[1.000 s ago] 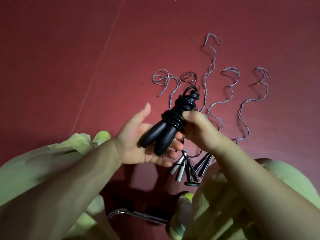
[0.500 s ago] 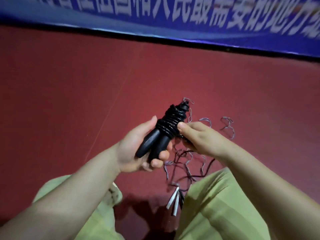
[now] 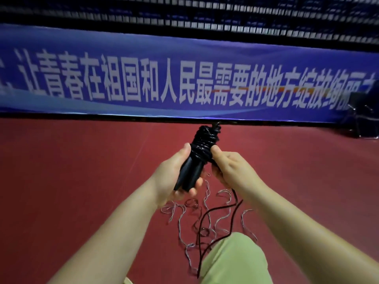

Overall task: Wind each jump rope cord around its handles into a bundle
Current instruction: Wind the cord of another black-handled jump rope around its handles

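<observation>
Black rope bundle [image 3: 202, 152]; red floor [image 3: 82, 171]; blue banner [image 3: 184, 78], white lettering; green trousers [image 3: 233, 261].

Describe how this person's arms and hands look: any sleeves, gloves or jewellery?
Both forearms are bare as far as the picture shows, no sleeves in view. The left hand and right hand wear no gloves; no rings, watch or bracelet show. Nails look short and unpainted.

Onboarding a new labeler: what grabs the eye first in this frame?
Dead centre, the black jump rope bundle, cord wound round its two handles, gripped by the left hand at the handle ends while the right hand pinches the cord at the coil. Behind, a blue banner with large white characters spans the frame. Below the hands, loose thin cords sprawl on the red floor.
</observation>
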